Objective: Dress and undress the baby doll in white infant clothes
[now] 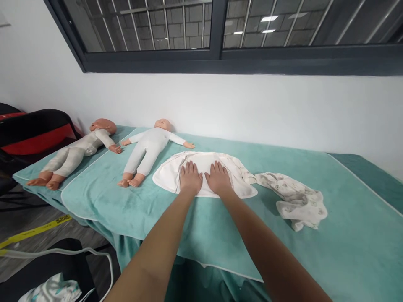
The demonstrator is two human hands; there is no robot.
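Note:
A white cloth (170, 174) with a faintly patterned edge lies spread on the teal bed cover. Both palms press down on it: my left hand (190, 178) lies flat with the fingers pointing away from me, and my right hand (218, 178) rests the same way close beside it. Neither hand grips anything. Right of the spread cloth, touching or nearly touching its corner, a crumpled white patterned cloth (296, 199) is bunched up. A baby doll (151, 147) in a white suit lies on its back just to the left.
Farther left lies a second baby doll (80, 153) in a cream suit. The teal cover (346, 235) hangs over the front edge. Behind are a white wall (252, 109) and a barred window. Black and red chairs (40, 134) stand left; a cable (56, 251) crosses the lower left.

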